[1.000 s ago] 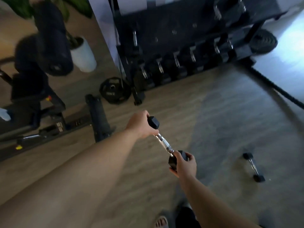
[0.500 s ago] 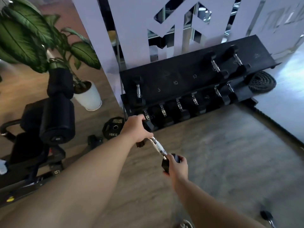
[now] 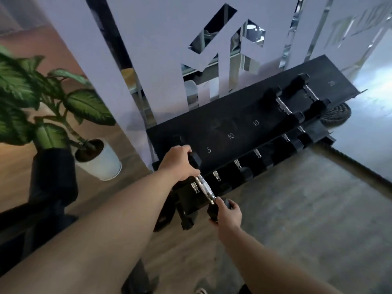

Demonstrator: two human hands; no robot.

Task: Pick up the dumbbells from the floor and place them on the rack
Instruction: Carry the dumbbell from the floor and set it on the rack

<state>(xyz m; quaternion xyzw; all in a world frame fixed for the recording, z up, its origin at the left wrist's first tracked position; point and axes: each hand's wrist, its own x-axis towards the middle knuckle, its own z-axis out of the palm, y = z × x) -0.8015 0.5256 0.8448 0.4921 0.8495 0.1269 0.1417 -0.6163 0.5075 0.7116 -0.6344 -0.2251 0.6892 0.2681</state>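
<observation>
I hold a small dumbbell [image 3: 204, 188] with black hex heads and a chrome handle by both ends. My left hand [image 3: 178, 163] grips the far head, my right hand [image 3: 228, 215] grips the near head. The dumbbell hangs in the air at the left end of the black rack [image 3: 237, 115], in front of its top shelf near the painted "5". Two bigger dumbbells [image 3: 283, 105] lie at the right end of the top shelf. Several dumbbells [image 3: 257, 153] fill the lower shelf.
A potted plant in a white pot [image 3: 99, 160] stands left of the rack. A black padded machine [image 3: 53, 179] sits at the far left. A coiled rope [image 3: 337, 113] lies behind the rack's right end. A white cut-out panel [image 3: 161, 60] backs the rack. Wood floor [image 3: 297, 209] lies to the right.
I have carried the dumbbell up and forward to the rack. The view has lifted and closed in, so the dumbbell lying on the floor has left the frame.
</observation>
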